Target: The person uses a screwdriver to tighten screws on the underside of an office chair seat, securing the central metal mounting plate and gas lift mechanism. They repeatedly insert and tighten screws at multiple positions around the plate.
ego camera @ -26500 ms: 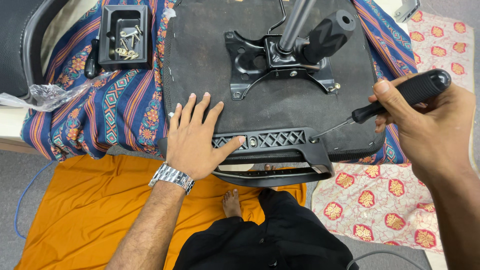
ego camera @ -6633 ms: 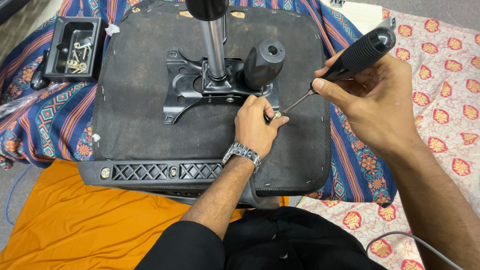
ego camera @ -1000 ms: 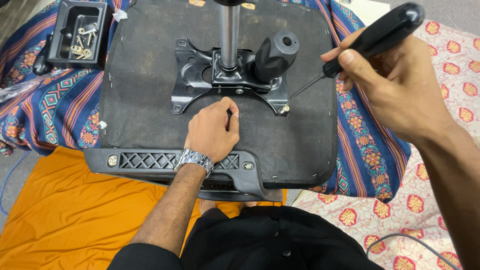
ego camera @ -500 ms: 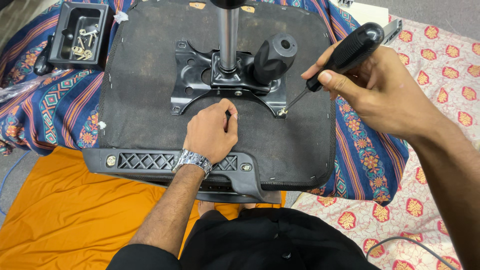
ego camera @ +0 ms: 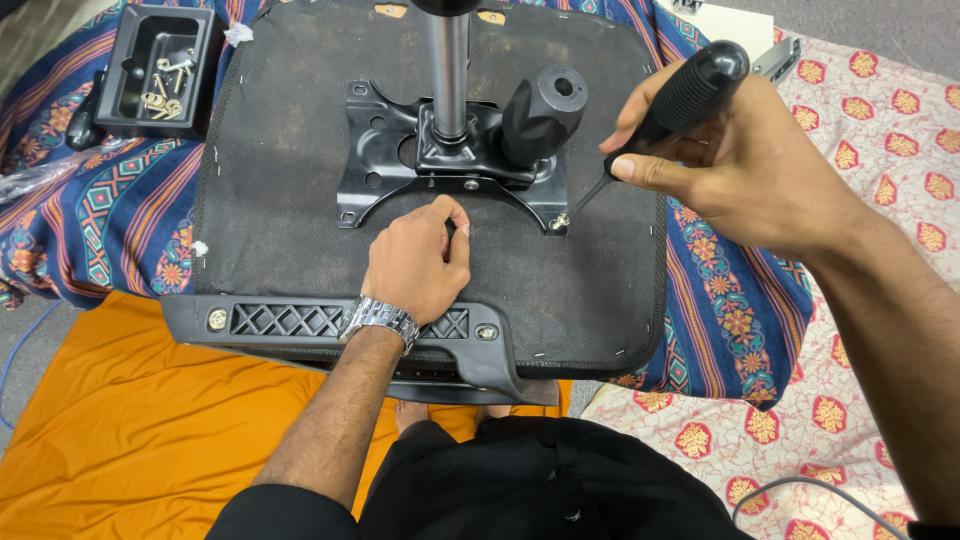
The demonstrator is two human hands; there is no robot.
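Note:
An upturned office chair seat (ego camera: 300,210) lies bottom-up in front of me, with a black metal mounting plate (ego camera: 375,160) and a chrome gas cylinder (ego camera: 450,70) bolted at its middle. My right hand (ego camera: 740,170) grips a black-handled screwdriver (ego camera: 685,95); its tip rests on a bolt (ego camera: 561,220) at the plate's lower right corner. My left hand (ego camera: 420,265), with a metal watch at the wrist, rests on the seat just below the plate and pinches a small dark part between thumb and finger. A black plastic bracket (ego camera: 300,322) runs along the seat's near edge.
A black plastic tray (ego camera: 130,100) with several screws sits at the upper left on a patterned blue cloth (ego camera: 110,210). An orange cloth (ego camera: 120,420) covers the floor at lower left, a floral sheet (ego camera: 860,110) lies to the right. A bare foot shows under the seat.
My right hand has lowered the screwdriver so its tip now sits on the lower right bolt. My left hand stays put below the plate.

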